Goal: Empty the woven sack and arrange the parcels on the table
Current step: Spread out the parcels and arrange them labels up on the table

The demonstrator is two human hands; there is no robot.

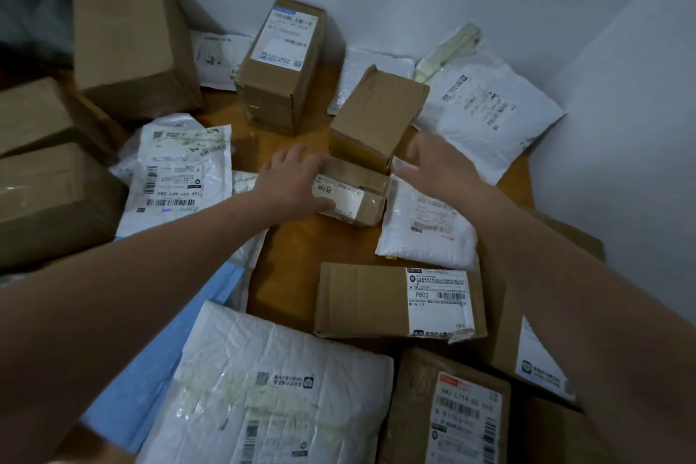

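A small brown taped box [361,196] with a white label lies on the wooden table [286,267] near its middle. My left hand [293,181] grips its left end, thumb along the near side and fingers over the top. My right hand [433,166] hovers just right of it with relaxed spread fingers, over the top edge of a white padded mailer [425,230]; I cannot tell whether it touches. Around them lie many parcels: a brown box [376,113] just behind and a flat box labelled P802 [395,301] in front. The woven sack is not in view.
Cardboard boxes stand at the back [282,64], back left [132,38] and left [49,196]. White mailers lie at left [180,166], back right [489,109] and near front [278,384]; a blue bag [150,362] lies beneath. White walls meet in a corner behind the table.
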